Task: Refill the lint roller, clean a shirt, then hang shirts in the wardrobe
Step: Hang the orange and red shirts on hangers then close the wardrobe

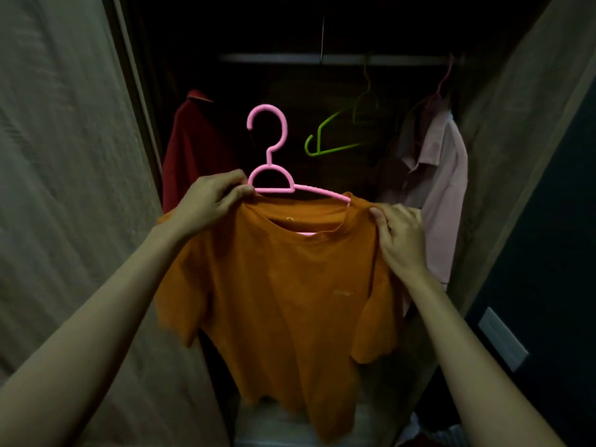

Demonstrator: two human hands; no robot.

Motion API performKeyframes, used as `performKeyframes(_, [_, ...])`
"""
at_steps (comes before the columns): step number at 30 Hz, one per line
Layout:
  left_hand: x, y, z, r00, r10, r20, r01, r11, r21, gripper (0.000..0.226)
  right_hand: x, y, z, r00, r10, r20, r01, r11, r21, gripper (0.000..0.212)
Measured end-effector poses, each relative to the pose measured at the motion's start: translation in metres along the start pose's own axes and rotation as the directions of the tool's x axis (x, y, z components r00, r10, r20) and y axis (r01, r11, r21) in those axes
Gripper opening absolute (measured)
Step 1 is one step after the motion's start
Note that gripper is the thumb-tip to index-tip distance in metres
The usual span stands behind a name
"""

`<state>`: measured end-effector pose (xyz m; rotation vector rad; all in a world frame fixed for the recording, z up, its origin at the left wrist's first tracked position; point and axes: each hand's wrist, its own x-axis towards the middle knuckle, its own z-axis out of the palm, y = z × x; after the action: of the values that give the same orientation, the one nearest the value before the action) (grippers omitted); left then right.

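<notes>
An orange T-shirt (283,291) hangs on a pink plastic hanger (270,146) in front of the open, dark wardrobe. My left hand (211,198) grips the hanger's left arm together with the shirt's left shoulder. At the right shoulder seam, my right hand (400,237) pinches the orange fabric beside the collar. The hanger's hook points up, well below the wardrobe rail (329,58) and apart from it.
On the rail hang a red shirt (193,146) at the left, an empty green hanger (342,133) in the middle and a pale pink shirt (442,175) on a pink hanger at the right. Wardrobe doors (64,188) flank the opening on both sides.
</notes>
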<state>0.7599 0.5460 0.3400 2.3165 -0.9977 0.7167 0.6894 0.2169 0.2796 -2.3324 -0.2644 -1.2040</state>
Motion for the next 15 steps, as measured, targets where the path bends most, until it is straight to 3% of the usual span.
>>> performKeyframes(2, [0.004,0.004,0.005,0.999,0.045,0.024,-0.045,0.999,0.005,0.023,0.004,-0.01,0.003,0.999,-0.048,0.017,0.048,0.999,0.001,0.04])
performKeyframes(5, [0.009,0.012,0.012,0.997,0.07,0.017,-0.07,0.997,0.017,0.026,0.01,-0.021,0.009,0.997,-0.017,0.079,0.009,0.994,0.106,0.032])
performKeyframes(9, [0.007,0.017,0.008,0.993,-0.003,-0.115,-0.007,0.996,-0.088,0.031,0.011,-0.014,0.002,0.996,0.087,0.027,-0.09,0.983,0.16,0.028])
performKeyframes(12, [0.0,0.013,0.004,0.985,-0.019,-0.173,-0.007,0.989,-0.147,0.02,0.012,-0.007,-0.01,0.981,0.185,0.063,-0.195,0.952,0.234,0.032])
performKeyframes(15, [0.0,0.011,0.01,0.964,-0.148,-0.219,0.078,0.952,-0.297,0.008,0.012,-0.006,-0.015,0.974,0.203,0.1,-0.223,0.94,0.26,0.032])
